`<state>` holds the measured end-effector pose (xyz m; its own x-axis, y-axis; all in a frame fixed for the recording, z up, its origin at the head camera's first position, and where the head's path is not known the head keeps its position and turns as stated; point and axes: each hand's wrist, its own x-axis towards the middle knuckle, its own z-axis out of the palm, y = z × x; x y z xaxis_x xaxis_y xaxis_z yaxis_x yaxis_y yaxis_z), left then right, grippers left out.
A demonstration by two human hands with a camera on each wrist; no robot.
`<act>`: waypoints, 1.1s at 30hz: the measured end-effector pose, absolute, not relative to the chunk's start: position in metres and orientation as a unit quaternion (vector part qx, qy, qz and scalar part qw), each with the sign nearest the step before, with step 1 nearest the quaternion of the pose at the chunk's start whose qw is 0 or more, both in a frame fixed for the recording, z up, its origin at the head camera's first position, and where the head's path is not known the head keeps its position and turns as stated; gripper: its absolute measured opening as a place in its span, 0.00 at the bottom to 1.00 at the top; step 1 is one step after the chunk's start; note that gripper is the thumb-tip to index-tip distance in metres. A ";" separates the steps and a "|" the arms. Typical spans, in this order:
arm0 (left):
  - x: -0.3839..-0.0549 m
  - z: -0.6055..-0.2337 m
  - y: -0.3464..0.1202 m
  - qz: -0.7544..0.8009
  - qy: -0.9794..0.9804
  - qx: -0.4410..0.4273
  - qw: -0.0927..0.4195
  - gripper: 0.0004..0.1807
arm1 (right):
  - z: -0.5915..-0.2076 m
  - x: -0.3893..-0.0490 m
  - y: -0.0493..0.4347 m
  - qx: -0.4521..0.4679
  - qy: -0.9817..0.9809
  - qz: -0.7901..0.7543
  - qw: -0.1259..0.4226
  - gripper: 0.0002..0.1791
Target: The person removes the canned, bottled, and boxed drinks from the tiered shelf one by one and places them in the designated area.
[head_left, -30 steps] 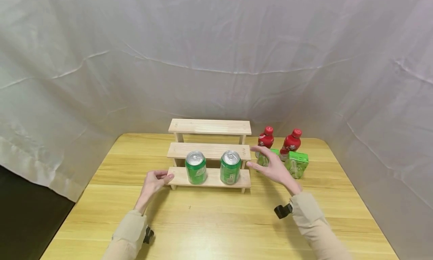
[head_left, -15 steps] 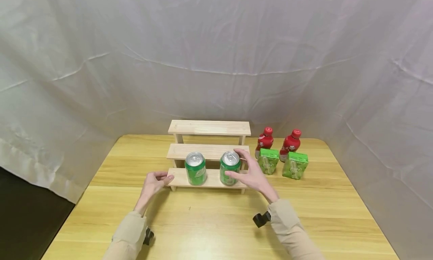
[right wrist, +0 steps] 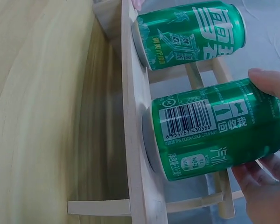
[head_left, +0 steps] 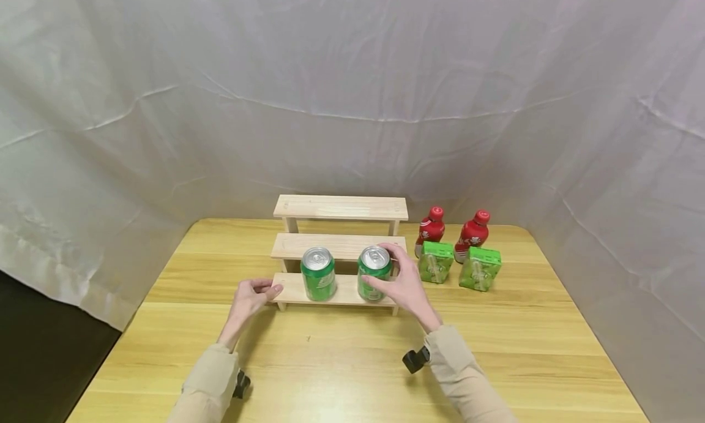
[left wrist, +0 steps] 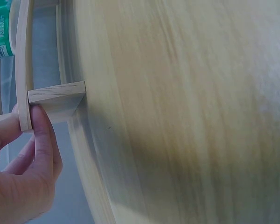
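Observation:
A three-tier wooden shelf point(head_left: 341, 207) stands on the table in the head view. Two green soda cans are upright on its lowest tier: the left can point(head_left: 318, 277) and the right can point(head_left: 374, 259). My left hand point(head_left: 248, 300) pinches the left end of that tier; in the left wrist view the thumb is above the board point(left wrist: 24, 70) and fingers are below it. My right hand point(head_left: 409, 286) holds the right can, thumb on the near side and fingers round the far side. In the right wrist view that can's barcode side point(right wrist: 210, 126) faces me, its base on the board.
Right of the shelf are two red bottles, one nearer the shelf point(head_left: 432, 228) and one farther right point(head_left: 472, 234). Before them stand two green drink cartons, left point(head_left: 436, 262) and right point(head_left: 480, 269). A grey curtain point(head_left: 352, 104) surrounds the wooden table point(head_left: 330, 362).
My right hand has moved left from beside the cartons to the right can and now grips it. The left hand keeps its hold on the shelf; both cans appear in place.

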<state>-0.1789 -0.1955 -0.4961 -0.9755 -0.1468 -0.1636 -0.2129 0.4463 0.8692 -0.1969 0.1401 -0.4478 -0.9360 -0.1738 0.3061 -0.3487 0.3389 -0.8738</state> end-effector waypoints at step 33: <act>-0.179 -0.495 -0.196 0.525 0.843 -0.111 0.041 0.24 | -0.430 -0.169 0.228 0.021 -0.798 0.563 0.216 0.38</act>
